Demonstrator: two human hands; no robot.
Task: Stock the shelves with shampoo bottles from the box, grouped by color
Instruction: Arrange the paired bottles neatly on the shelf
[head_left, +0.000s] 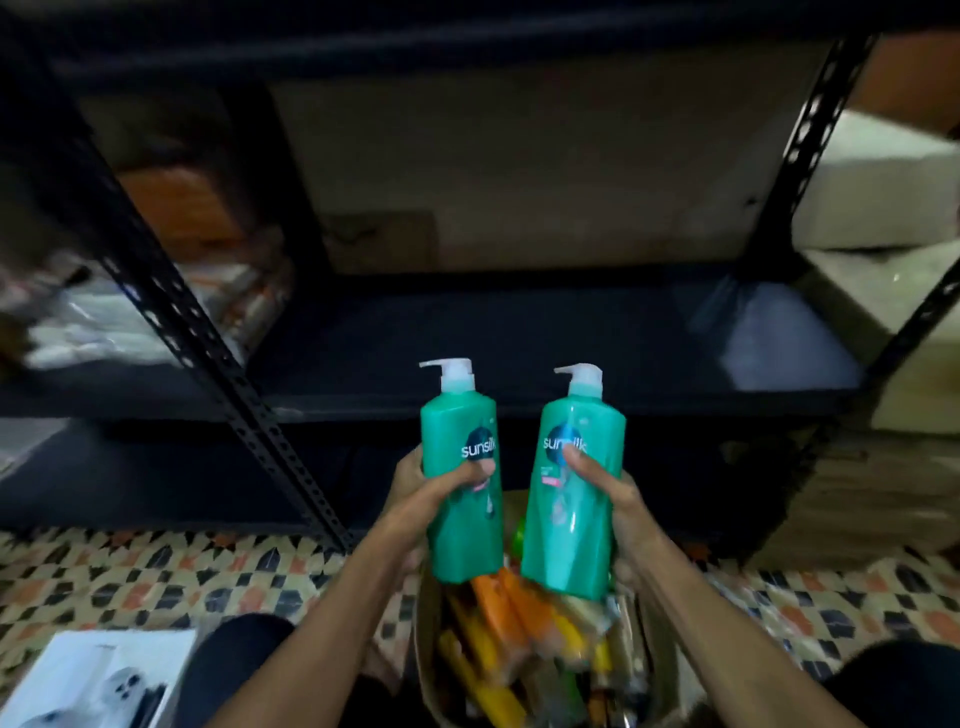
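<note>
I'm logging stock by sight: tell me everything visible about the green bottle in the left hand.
The green bottle is glossy teal plastic with a white pump head, spout pointing left, and a dark round "sunsilk" logo. It is nearly upright, held in the air above the box, in front of the dark shelf. The left hand grips its middle, thumb across the front.

two green pump bottles upright, side by side above box

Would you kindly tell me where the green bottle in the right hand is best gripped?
Grip the green bottle around its middle from the right side, thumb across the front, as the right hand does. It is upright, with a broad body; the pump is thin.
</note>
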